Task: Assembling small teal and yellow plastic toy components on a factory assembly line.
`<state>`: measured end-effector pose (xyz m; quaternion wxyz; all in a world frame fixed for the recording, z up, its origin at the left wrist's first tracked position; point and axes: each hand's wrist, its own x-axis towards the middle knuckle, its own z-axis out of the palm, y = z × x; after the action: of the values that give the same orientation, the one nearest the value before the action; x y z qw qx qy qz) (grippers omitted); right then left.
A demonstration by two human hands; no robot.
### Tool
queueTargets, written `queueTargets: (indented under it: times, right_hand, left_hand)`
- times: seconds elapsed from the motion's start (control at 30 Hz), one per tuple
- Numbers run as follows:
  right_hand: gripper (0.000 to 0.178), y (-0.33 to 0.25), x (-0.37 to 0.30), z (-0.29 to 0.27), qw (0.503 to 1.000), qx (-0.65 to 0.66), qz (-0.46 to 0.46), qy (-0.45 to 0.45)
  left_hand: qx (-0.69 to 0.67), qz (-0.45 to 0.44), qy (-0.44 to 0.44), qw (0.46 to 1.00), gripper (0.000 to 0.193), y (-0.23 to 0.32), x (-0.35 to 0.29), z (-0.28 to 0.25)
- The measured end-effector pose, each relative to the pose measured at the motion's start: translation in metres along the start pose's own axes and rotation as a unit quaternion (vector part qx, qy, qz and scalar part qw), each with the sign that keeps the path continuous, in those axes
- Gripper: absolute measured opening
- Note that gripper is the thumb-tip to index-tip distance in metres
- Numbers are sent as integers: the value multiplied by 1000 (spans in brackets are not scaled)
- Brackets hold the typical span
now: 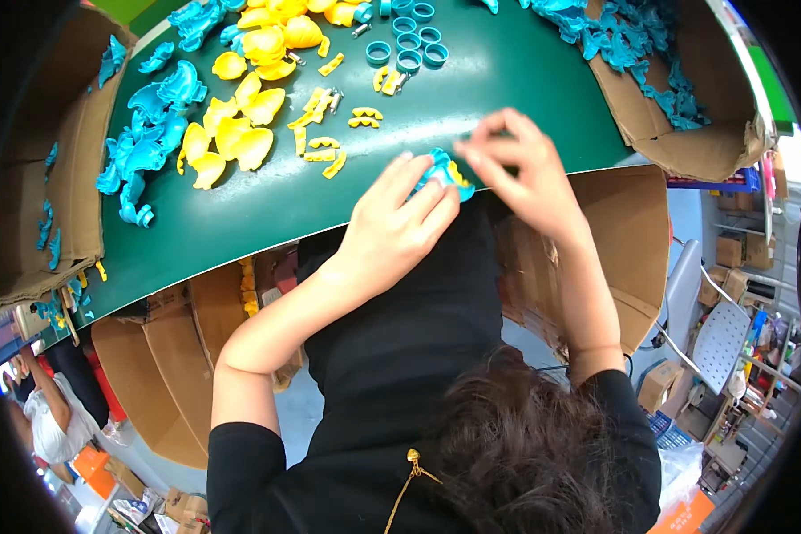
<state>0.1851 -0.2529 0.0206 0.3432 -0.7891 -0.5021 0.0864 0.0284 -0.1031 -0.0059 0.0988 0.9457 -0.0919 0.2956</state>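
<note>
At the table's near edge, my left hand (387,222) is closed over a blue plastic shell piece (441,162), with a bit of yellow plastic (457,173) showing inside it. Just to the right, my right hand (525,169) is raised, its thumb and index finger brought together by the shell piece. Whatever lies between those fingertips is too small and blurred to name. Small yellow toothed strips (365,117) lie beyond my left hand, with small metal pieces (335,102) among them. Farther back are several blue rings (408,42).
Yellow shell pieces (245,142) and blue moulded pieces (142,147) are heaped on the green table (507,80) at left. Cardboard boxes of blue parts stand at left (53,178) and right (632,116). Another person (58,414) is at far left.
</note>
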Motion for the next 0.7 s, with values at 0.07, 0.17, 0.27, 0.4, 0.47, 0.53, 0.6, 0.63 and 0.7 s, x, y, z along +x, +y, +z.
queueTargets:
  times: [0.07,0.17,0.27,0.4,0.47,0.53,0.6,0.63,0.7]
  right_hand:
    - [21,9,39,9,994,-40,-81,58]
    - [19,26,83,32,975,-110,-164,99]
    - [12,29,95,42,970,-167,-147,101]
    - [16,22,90,40,955,-182,-190,136]
    - [15,6,62,29,995,-9,-70,77]
    - [14,-10,32,17,964,236,115,-29]
    - [15,-18,13,15,909,356,194,-98]
    - [14,-19,9,16,887,385,235,-105]
    - [15,-12,5,20,878,398,244,-103]
  left_hand:
    - [20,-6,-20,1000,18,-4,-10,-11]
    - [46,-44,-54,997,19,-4,-22,-18]
    - [17,-80,-43,996,25,-4,-26,-18]
    - [-1,-115,-10,993,29,-6,-29,-13]
    - [21,-107,24,994,25,-6,-27,-8]
    - [25,-109,30,993,23,-5,-26,-7]
    - [28,-106,32,993,20,-6,-27,-6]
    - [31,-104,39,993,18,-7,-27,-5]
    - [31,-102,46,993,16,-6,-27,-4]
